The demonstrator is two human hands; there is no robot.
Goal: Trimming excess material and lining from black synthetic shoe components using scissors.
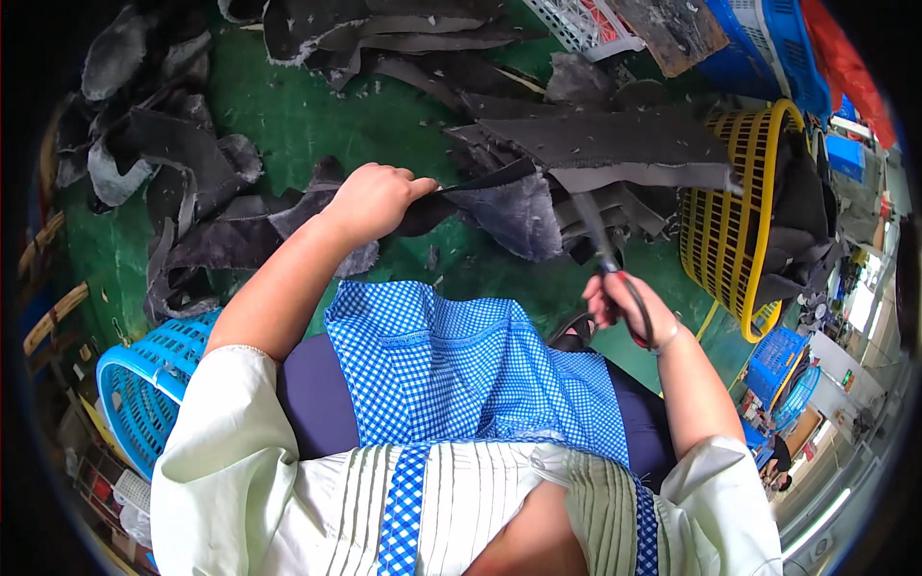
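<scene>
Over a green surface, my left hand (pixel 376 200) is closed on the edge of a dark grey fabric piece (pixel 509 213) with a fuzzy underside. The piece stretches rightward from my fingers. My right hand (pixel 626 305) grips a pair of scissors (pixel 594 230) with black and red handles. Their blades point up and away from me, close to the right end of that piece and overlapping a long grey strip (pixel 624 144) behind it; whether they touch the cloth I cannot tell. The blades look slightly blurred.
Dark fabric scraps (pixel 182 163) lie heaped at the left and along the far side. A yellow basket (pixel 730 211) holding dark fabric leans at the right. A blue basket (pixel 144 379) stands by my left elbow. A white crate (pixel 586 24) sits at the far right.
</scene>
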